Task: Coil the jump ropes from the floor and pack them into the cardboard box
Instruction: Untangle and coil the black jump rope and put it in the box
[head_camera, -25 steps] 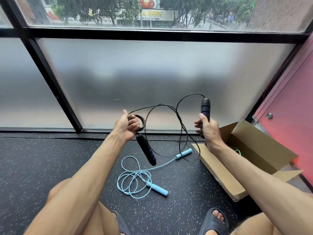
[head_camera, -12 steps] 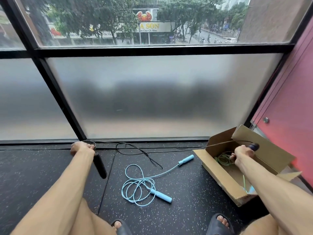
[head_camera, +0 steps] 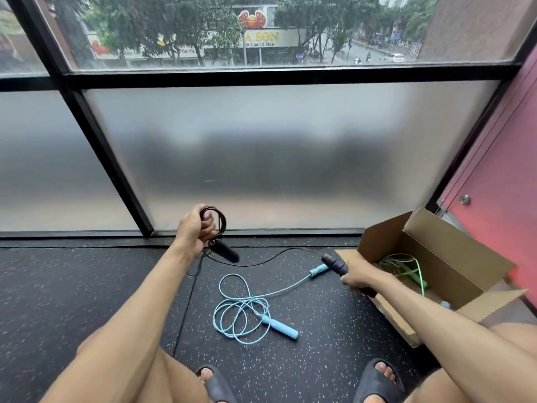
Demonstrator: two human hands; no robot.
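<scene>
Left grip (head_camera: 197, 229): clenches black rope (head_camera: 217, 219) coils, moved inward.
Right grip (head_camera: 356, 276): grasps black handle (head_camera: 334, 262), now 9 o'clock of cardboard box (head_camera: 436, 242).
Sign (head_camera: 261, 36): "A SƠN".

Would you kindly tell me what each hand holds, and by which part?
The left hand grips the black rope by its coiled loops; the right hand grips its other handle.

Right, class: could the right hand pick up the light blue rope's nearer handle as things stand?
Probably not: the right hand grips a black handle, though the path to the blue handle looks free.
</scene>
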